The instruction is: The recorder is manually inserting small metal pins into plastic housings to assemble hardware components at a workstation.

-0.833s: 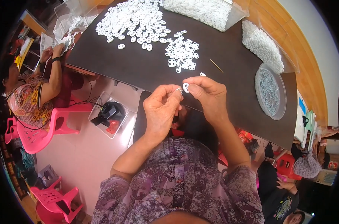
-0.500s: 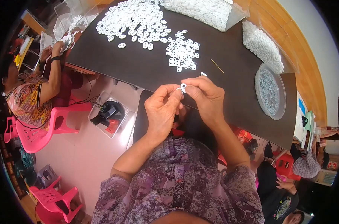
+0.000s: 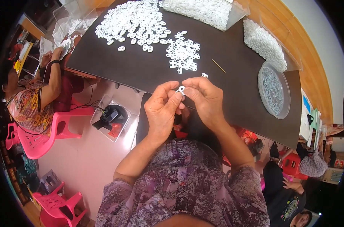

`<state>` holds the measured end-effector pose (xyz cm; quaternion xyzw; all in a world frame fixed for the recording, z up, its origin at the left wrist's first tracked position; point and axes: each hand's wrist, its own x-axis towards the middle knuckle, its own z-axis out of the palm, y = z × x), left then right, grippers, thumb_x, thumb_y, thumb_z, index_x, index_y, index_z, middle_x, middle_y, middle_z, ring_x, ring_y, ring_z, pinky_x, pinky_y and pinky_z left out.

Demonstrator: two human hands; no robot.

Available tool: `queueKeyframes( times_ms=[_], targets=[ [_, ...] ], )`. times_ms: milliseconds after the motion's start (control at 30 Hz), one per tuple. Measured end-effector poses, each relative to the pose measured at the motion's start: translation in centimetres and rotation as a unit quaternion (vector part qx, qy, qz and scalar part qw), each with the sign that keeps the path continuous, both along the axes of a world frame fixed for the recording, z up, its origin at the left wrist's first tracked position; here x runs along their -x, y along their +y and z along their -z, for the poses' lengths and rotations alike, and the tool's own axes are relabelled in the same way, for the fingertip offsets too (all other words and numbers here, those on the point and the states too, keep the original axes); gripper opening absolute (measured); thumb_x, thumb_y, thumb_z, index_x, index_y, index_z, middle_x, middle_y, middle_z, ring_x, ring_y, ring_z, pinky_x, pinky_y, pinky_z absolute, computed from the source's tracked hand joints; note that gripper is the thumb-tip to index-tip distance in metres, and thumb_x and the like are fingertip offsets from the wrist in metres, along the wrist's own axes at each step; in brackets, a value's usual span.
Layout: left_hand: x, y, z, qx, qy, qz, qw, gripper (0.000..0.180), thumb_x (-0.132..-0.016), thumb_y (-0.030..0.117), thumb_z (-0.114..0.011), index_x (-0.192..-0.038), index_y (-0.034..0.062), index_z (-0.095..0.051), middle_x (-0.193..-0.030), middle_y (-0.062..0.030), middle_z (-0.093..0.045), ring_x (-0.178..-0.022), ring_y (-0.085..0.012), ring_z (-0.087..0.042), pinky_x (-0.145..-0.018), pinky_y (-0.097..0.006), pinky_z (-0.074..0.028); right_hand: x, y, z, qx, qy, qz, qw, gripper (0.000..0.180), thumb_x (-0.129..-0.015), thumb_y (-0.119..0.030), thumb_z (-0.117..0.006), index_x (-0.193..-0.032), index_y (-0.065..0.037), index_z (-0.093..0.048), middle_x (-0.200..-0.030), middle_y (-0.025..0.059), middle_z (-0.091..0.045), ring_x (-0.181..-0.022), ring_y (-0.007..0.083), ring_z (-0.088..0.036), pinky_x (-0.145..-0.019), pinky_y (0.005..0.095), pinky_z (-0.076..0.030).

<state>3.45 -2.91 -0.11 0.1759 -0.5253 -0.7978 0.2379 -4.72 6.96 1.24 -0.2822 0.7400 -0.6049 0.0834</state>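
Note:
Close to the table's near edge, my left hand (image 3: 161, 109) and my right hand (image 3: 206, 99) meet, thumbs and forefingers pinched. Between their fingertips is a small white plastic piece (image 3: 182, 89) with a round hole, partly covered by the fingers. Whether a second piece is joined to it I cannot tell. Just beyond my right hand lies a single small white piece (image 3: 205, 75). Farther off is a pile of small white pieces with two holes (image 3: 184, 55), and behind it to the left spreads a larger heap of white oval pieces (image 3: 130, 22).
A thin tan stick (image 3: 219, 66) lies on the dark table (image 3: 232, 90). To the right stands a round clear tray (image 3: 261, 89) of small silvery parts. Clear bins of white pieces (image 3: 264, 44) line the back. Another person (image 3: 47, 90) sits at left near a pink chair (image 3: 62, 128).
My hands have shifted slightly left, and the white piece between them has turned a little. The fingers stay pinched around it.

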Motion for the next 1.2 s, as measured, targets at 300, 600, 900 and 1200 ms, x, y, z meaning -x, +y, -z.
queueKeyframes(
  times_ms=[300,600,900,1200],
  targets=[
    [0.2,-0.2,0.0,-0.012,0.025,0.025,0.999,0.022,-0.088,0.001,-0.056,-0.109,-0.0054,-0.057,-0.081,-0.0065,-0.062,-0.065,-0.0074,-0.057,-0.055,-0.018,-0.046,0.5,0.3,0.2,-0.007,0.14,-0.012,0.99,0.011,-0.078,-0.001,-0.06,-0.088,-0.003,-0.064,-0.077,0.007,-0.06,-0.074,0.0219,-0.056,-0.067,0.0322,-0.045],
    [0.5,-0.1,-0.4,-0.032,-0.001,0.009,0.999,0.017,-0.089,0.002,-0.056,-0.102,-0.0075,-0.059,-0.078,-0.0081,-0.063,-0.061,-0.0086,-0.057,-0.055,-0.02,-0.047,-0.2,0.3,0.0,-0.008,0.123,-0.002,0.992,0.017,-0.075,0.0,-0.062,-0.092,-0.002,-0.063,-0.08,0.0078,-0.06,-0.075,0.0235,-0.055,-0.067,0.0323,-0.045],
    [1.1,-0.3,-0.8,-0.118,-0.007,-0.016,0.993,0.011,-0.086,0.002,-0.058,-0.093,-0.0055,-0.061,-0.075,-0.0064,-0.063,-0.059,-0.0081,-0.055,-0.055,-0.02,-0.045,-0.2,-0.1,0.2,-0.021,0.299,0.014,0.954,0.031,-0.066,-0.001,-0.07,-0.096,-0.003,-0.065,-0.088,0.0085,-0.06,-0.079,0.0245,-0.054,-0.066,0.0333,-0.046],
    [0.9,-0.7,-0.8,-0.099,-0.013,0.0,0.995,0.012,-0.085,0.003,-0.059,-0.094,-0.0057,-0.061,-0.073,-0.0043,-0.062,-0.061,-0.0074,-0.055,-0.058,-0.019,-0.044,0.1,0.0,0.5,0.003,0.357,0.014,0.934,0.034,-0.065,0.0,-0.071,-0.098,0.0,-0.064,-0.085,0.0095,-0.06,-0.074,0.0249,-0.054,-0.061,0.0328,-0.045]
  ],
)
